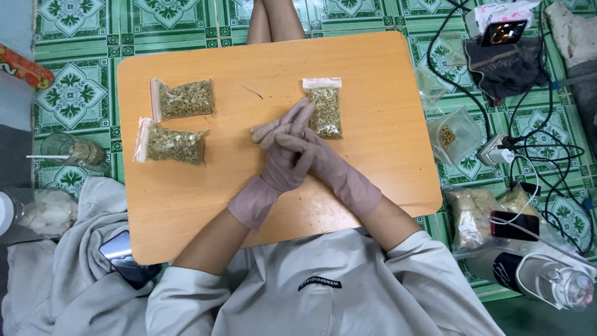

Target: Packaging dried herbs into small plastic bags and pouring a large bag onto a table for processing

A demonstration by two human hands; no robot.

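Three sealed herb bags (182,99) are lying on the counter (373,186); left hand (283,163) and right hand (305,146) are resting crossed, grasping nothing, beside the nearest one.

my gloves (292,155): thin matt rubber | table (373,93): smooth orange wood | bags (325,107): shiny clear plastic | floor (74,93): glossy green tiles

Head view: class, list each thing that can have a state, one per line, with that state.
Left hand: gloved, crossed over the right, holding nothing.
Right hand: gloved, fingertips beside the right bag.
Right bag: sealed, filled, lying flat.
Upper left bag: sealed, filled.
Lower left bag: sealed, filled.
Table: level.
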